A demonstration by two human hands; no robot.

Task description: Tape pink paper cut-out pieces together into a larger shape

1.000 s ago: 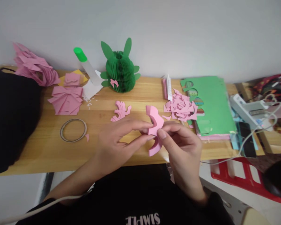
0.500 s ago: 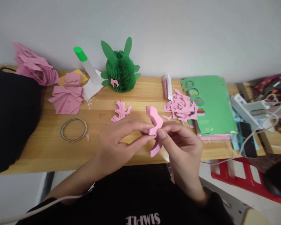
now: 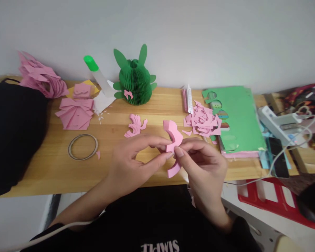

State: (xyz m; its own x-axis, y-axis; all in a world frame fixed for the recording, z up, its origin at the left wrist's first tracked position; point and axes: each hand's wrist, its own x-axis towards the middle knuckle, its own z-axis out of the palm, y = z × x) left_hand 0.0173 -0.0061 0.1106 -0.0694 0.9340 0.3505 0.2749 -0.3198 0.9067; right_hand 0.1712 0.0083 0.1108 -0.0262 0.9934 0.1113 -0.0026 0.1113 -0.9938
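Observation:
Between my two hands is a thick stack of pink paper cutouts [image 3: 175, 133] with curved, bow-like edges, held above the front of the table. My left hand [image 3: 136, 164] pinches its middle from the left with thumb and fingers. From the right, my right hand [image 3: 203, 168] grips the same stack, thumb on the front; its other fingers are partly hidden behind. Smaller pink paper cutouts [image 3: 135, 125] lie just beyond my left hand. A heap of pink paper scraps [image 3: 204, 120] is beyond my right hand.
A green honeycomb-paper rabbit [image 3: 135, 82] stands at the back beside a green-capped glue stick [image 3: 98, 75]. Left are folded pink paper pieces [image 3: 76, 113] and a tape roll [image 3: 83, 147]. Right are green paper sheets [image 3: 241, 119], a phone [image 3: 277, 157] and a white cable [image 3: 277, 155].
The stack stays between both hands, almost unmoved. My right thumb has shifted slightly left on it. The whole view has shifted a little.

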